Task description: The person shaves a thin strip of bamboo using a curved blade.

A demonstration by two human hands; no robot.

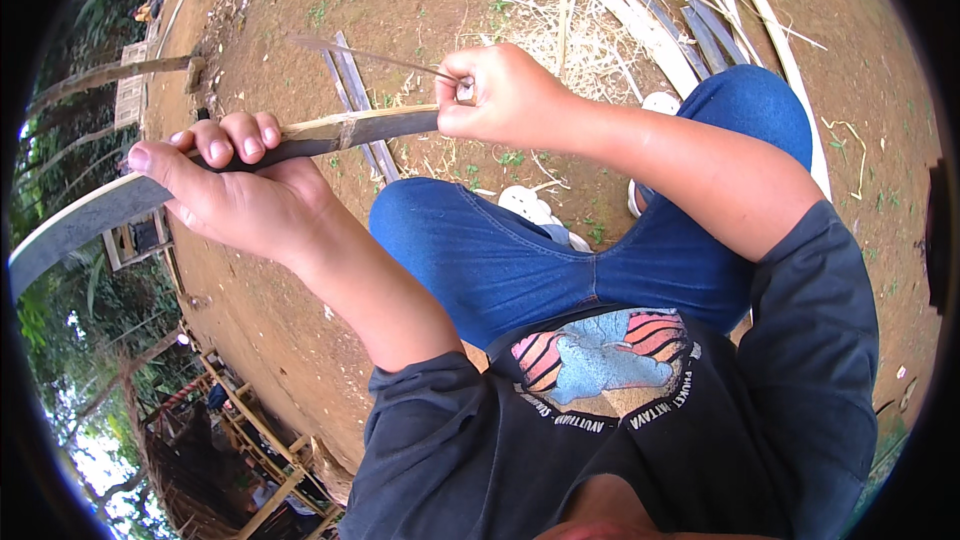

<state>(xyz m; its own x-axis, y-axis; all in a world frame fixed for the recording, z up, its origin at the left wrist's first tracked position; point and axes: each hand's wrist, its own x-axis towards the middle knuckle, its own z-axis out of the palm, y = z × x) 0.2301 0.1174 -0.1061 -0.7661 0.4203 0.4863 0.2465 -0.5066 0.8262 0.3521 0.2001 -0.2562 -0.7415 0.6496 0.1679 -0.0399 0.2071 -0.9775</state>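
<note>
My left hand [240,175] is wrapped round a long split bamboo strip [390,126], dark on its outer face and pale along its edge. The strip runs past this hand to the far left of the view and bends downward there, and a node shows between my two hands. At the strip's right end, my right hand [515,95] is closed on a knife [375,58]. Its thin brownish blade is seen nearly edge-on and points left, above the strip and apart from it. My palm hides the handle. Whether these fingers also pinch the strip's end, I cannot tell.
Two dark slats [355,90] lie on the dirt ground beyond the strip. Pale shavings [530,35] are heaped ahead, beside several split bamboo pieces [655,40]. My bent knees in jeans [470,240] are below my hands. A bamboo-framed structure [255,420] stands at lower left.
</note>
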